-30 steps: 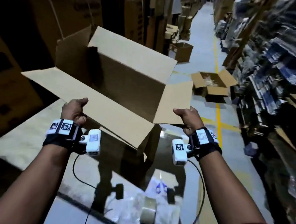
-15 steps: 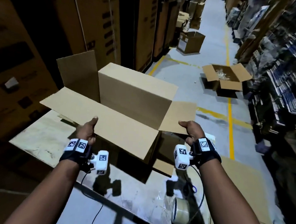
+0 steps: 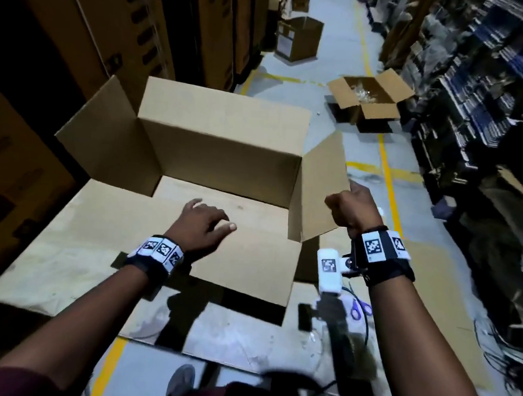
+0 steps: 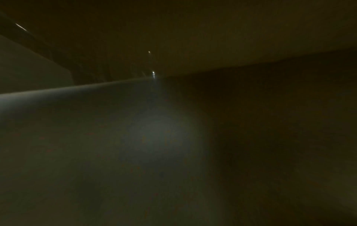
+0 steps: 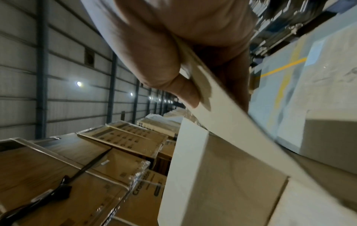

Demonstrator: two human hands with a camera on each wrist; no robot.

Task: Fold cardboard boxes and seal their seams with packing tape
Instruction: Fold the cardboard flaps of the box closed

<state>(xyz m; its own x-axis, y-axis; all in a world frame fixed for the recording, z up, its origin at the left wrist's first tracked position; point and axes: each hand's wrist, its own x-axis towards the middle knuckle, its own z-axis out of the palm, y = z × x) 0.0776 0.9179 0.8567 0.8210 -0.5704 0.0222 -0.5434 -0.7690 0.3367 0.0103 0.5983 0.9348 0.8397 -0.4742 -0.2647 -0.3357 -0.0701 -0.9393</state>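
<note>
A brown cardboard box [image 3: 220, 146] sits open-topped on the worktable [image 3: 230, 333] with its flaps spread. My left hand [image 3: 203, 222] lies with spread fingers on the long near flap [image 3: 114, 234], which is folded out flat toward me. My right hand [image 3: 351, 203] grips the edge of the short right flap [image 3: 319, 186] and holds it tilted upward. In the right wrist view, my thumb [image 5: 185, 91] and the fingers behind pinch that flap [image 5: 222, 175]. The left wrist view is dark and blurred, and my hand does not show there.
Purple-handled scissors [image 3: 360, 308] lie on the table at the right. On the aisle floor beyond are an open box [image 3: 370, 97] and a closed one [image 3: 299, 38]. Tall stacked cartons [image 3: 112, 20] stand to the left, shelving [image 3: 490, 89] to the right, and cables [image 3: 505, 350] on the floor.
The box came down from mid-air onto the table. My left hand let go of the near flap's edge and now lies on top of it. My right hand tilted the side flap upward.
</note>
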